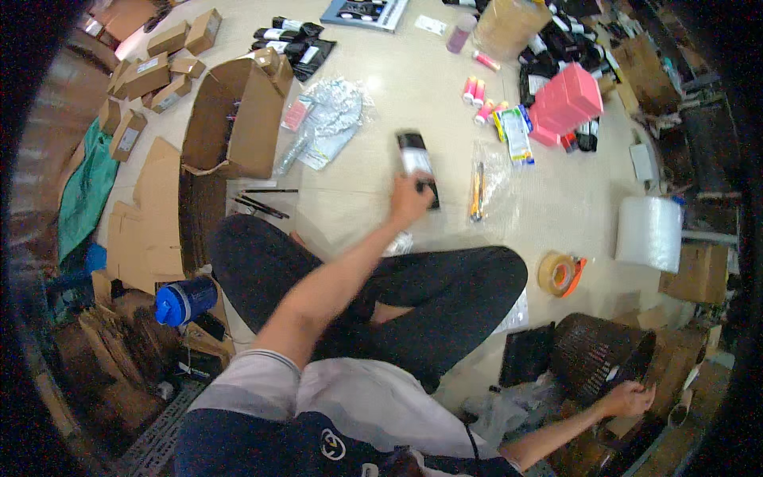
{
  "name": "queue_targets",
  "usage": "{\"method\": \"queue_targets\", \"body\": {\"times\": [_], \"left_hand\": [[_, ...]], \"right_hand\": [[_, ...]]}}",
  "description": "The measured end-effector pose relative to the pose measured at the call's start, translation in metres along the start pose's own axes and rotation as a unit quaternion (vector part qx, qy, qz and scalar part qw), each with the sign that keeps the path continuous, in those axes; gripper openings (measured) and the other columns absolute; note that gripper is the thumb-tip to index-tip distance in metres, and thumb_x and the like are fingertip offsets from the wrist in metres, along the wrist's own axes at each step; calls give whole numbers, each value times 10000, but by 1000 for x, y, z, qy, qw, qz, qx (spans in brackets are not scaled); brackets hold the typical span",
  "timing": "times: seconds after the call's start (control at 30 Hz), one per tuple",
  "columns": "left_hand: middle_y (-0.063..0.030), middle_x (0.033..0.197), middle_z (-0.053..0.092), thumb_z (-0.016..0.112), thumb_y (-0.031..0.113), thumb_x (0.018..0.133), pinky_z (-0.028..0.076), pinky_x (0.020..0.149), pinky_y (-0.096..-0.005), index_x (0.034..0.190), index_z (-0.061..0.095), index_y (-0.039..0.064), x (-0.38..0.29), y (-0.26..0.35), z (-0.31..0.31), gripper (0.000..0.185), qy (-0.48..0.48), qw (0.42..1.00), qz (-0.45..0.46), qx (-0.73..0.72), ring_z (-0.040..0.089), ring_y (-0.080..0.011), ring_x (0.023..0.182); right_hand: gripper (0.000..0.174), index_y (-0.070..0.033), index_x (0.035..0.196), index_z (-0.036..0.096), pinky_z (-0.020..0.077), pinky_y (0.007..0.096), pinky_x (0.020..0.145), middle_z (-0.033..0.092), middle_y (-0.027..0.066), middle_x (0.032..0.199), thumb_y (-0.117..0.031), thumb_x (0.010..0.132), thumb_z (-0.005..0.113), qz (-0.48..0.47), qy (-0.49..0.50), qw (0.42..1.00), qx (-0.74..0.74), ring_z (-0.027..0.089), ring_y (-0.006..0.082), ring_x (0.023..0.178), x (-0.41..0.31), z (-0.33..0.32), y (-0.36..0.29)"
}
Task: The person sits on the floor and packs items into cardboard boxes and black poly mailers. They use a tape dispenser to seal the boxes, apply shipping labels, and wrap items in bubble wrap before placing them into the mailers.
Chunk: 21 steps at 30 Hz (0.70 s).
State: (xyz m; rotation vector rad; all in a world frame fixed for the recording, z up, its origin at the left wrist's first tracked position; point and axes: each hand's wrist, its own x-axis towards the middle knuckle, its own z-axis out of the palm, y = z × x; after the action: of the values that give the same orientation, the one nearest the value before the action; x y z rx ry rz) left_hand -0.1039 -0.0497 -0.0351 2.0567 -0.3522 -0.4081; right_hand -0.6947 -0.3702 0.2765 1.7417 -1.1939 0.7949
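My left hand (411, 200) grips the lower part of a black plastic-wrapped package (412, 149) with a white label, over the floor in front of my crossed legs. That package is slightly blurred. Far to the right, my right hand (629, 398) is at the edge of a dark perforated basket (596, 355), its fingers bent; whether they hold anything cannot be told. Pencils in a clear plastic sleeve (477, 191) lie to the right of the black package. Left of it is a heap of clear and silvery plastic packaging (334, 116).
An open cardboard box (256, 119) and small brown boxes (146, 74) stand at the left. Pink boxes (566, 101), a tape roll (557, 273) and a bubble wrap roll (648, 234) are at the right. A blue-lidded bottle (186, 300) is beside my left knee.
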Motion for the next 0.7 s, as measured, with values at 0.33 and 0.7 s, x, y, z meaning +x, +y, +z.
{"method": "queue_targets", "body": {"times": [0.33, 0.7], "left_hand": [[-116, 1323, 654, 636, 301, 1045, 550, 939, -346, 1453, 562, 53, 145, 52, -590, 483, 377, 907, 184, 35, 675, -229, 1151], [-200, 1249, 726, 710, 427, 938, 535, 1027, -478, 1339, 648, 50, 103, -75, -310, 555, -80, 904, 0, 421, 693, -357, 1199]], "right_hand": [[446, -51, 1429, 586, 501, 508, 1046, 660, 243, 1337, -122, 991, 633, 47, -573, 813, 93, 632, 455, 1213, -291, 77, -50], [339, -29, 1317, 608, 536, 524, 978, 616, 254, 1343, -176, 1012, 622, 39, -534, 845, -21, 638, 458, 1151, -328, 52, -56]]}}
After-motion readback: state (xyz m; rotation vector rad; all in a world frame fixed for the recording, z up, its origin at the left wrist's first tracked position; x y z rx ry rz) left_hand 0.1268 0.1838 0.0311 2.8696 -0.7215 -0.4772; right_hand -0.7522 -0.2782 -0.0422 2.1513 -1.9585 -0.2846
